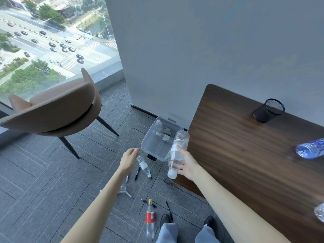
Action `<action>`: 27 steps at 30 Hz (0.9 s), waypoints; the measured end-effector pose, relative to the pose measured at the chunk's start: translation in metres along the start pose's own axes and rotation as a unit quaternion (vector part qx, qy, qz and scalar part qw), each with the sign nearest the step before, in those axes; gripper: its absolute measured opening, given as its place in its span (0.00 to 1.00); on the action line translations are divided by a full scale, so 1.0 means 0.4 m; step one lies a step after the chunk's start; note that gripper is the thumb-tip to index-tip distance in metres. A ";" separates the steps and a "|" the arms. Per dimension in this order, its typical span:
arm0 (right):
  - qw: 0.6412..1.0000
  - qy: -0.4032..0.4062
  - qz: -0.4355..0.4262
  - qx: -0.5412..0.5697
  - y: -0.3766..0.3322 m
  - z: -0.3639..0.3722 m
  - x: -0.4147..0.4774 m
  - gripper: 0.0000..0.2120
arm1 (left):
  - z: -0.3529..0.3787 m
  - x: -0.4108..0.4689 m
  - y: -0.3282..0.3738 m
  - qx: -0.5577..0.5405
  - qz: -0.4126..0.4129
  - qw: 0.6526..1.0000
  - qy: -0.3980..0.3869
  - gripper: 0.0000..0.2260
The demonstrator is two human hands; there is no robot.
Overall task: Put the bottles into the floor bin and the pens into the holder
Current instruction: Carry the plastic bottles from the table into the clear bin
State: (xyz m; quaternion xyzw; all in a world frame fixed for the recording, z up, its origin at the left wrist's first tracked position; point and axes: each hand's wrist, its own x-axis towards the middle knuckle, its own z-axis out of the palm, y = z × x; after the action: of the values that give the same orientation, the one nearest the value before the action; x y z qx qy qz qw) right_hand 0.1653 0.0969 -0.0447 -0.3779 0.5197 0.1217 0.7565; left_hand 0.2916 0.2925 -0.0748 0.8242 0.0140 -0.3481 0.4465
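Observation:
My right hand [188, 163] grips a clear bottle with a white cap [177, 153], held over the near right corner of the clear floor bin [149, 146]. One bottle [158, 126] lies inside the bin. My left hand [129, 156] hovers with loosely curled fingers, holding nothing, just left of the bin. On the carpet lie another clear bottle [144, 166], a crushed bottle [122, 188], a red-labelled bottle [150, 219] and several pens [137, 173]. A black mesh holder [269, 110] and a blue bottle [310, 149] sit on the wooden desk [245, 155].
A tan chair [52, 113] stands to the left by the window. A grey wall rises behind the bin. Another clear bottle [320, 212] shows at the desk's right edge. My shoes [165, 219] are beside the red-labelled bottle.

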 end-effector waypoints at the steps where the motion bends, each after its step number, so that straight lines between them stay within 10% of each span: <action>1: 1.000 0.011 -0.003 -0.021 -0.008 0.010 0.007 0.30 | -0.005 -0.006 -0.003 -0.008 0.001 1.000 0.003 0.14; 12: 0.991 0.057 -0.081 -0.091 -0.220 0.096 0.024 0.34 | -0.007 -0.040 0.006 -0.059 0.043 0.997 0.000 0.13; 22: 0.977 0.111 -0.151 -0.102 -0.057 -0.024 0.016 0.06 | 0.076 -0.051 0.046 -0.072 0.053 0.995 -0.043 0.12; 27: 0.975 0.114 -0.157 -0.108 0.002 -0.123 -0.032 0.09 | 0.152 -0.064 0.086 -0.068 0.072 0.993 -0.068 0.10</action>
State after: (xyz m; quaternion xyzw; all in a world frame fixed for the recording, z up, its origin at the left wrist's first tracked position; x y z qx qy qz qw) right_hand 0.1253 0.0658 -0.0426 -0.5453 0.5208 0.0128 0.6567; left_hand 0.2495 0.2339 -0.0566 0.7651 -0.0520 -0.3691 0.5251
